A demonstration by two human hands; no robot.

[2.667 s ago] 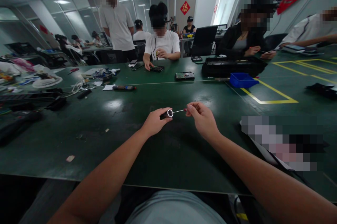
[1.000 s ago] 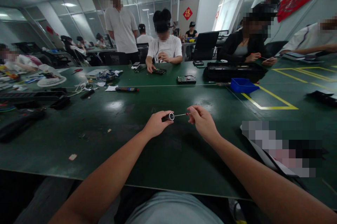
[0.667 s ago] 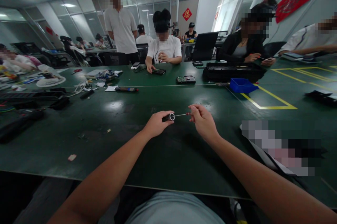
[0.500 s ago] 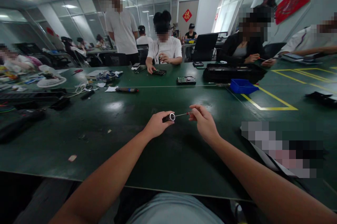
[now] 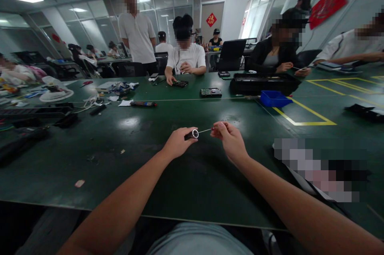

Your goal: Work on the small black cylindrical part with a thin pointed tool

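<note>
My left hand (image 5: 177,143) is closed around a short dark cylinder (image 5: 192,134) whose near end has a bright silvery ring. A thin metal screwdriver (image 5: 205,130) reaches from that ringed end to my right hand (image 5: 231,138). The fingertips of the right hand pinch its small reddish handle, most of which they cover. The shaft's tip meets the cylinder's end; whether it sits inside cannot be made out. Both hands are held above the green table (image 5: 180,183).
Beyond my hands lie a circuit-board device (image 5: 211,92), a blue bin (image 5: 274,98), a long black tray (image 5: 264,84) and a dark pen-like tool (image 5: 144,104). A white fan (image 5: 56,94) and cables are at left. A co-worker (image 5: 186,57) sits opposite.
My right hand's fingers have closed in more around the screwdriver handle, and the hand has moved slightly left. My left hand stays around the cylinder. The view has shifted a little.
</note>
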